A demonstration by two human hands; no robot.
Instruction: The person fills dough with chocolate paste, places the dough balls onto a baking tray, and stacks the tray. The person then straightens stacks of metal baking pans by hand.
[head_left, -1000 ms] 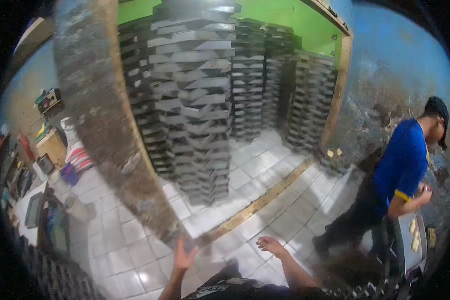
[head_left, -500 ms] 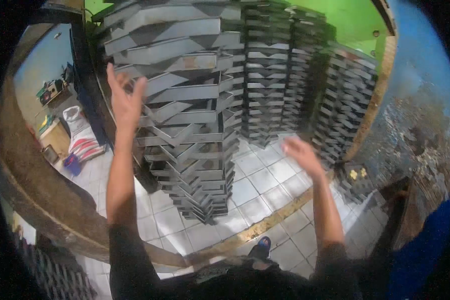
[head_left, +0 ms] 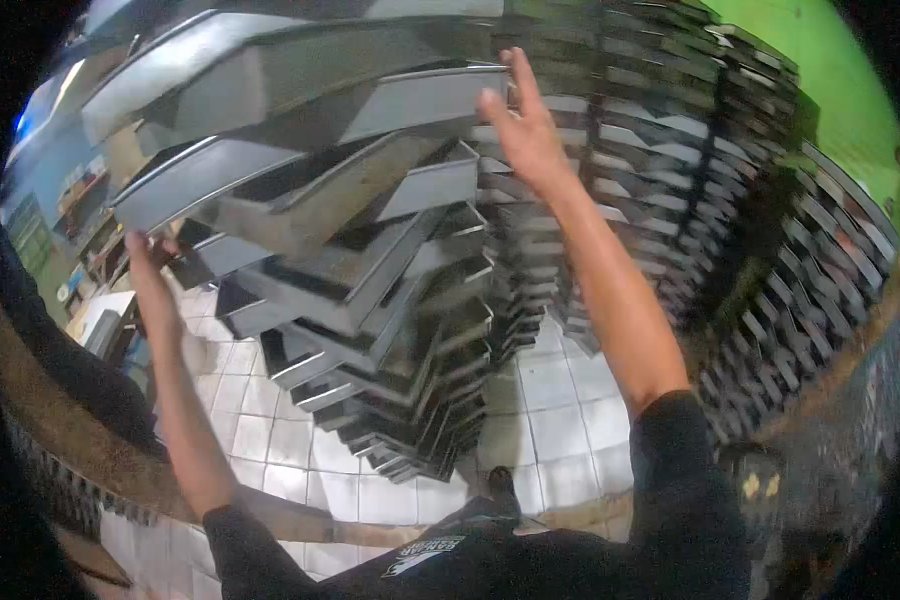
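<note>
and here we are at the tall tray stack (head_left: 435,215), grey trays piled crosswise, set square in front of the person and between two raised hands. the right hand (head_left: 533,145) is up at the right side, thumb apart from the fingers, palm open, right beside the end of an upper tray (head_left: 425,100) — it has nothing closed in its grasp, and whether the fingertips touch that edge is hard to call. over on the other flank, lower down, the left hand (head_left: 154,270) sits just under the corner of a jutting tray end (head_left: 205,180), fingers partly bent; cannot tell whether it has hold of anything. the line that matters runs from hand to hand, slanting up to the right, and the right hand looks the nearer to its edge. do the two ends belong to one tray? the overlap won't say — nor is any long axis clear. the stack's top is cut off by the frame, the left fingertips are half lost in shadow, and the rear stacks (head_left: 640,165) blur together.
</note>
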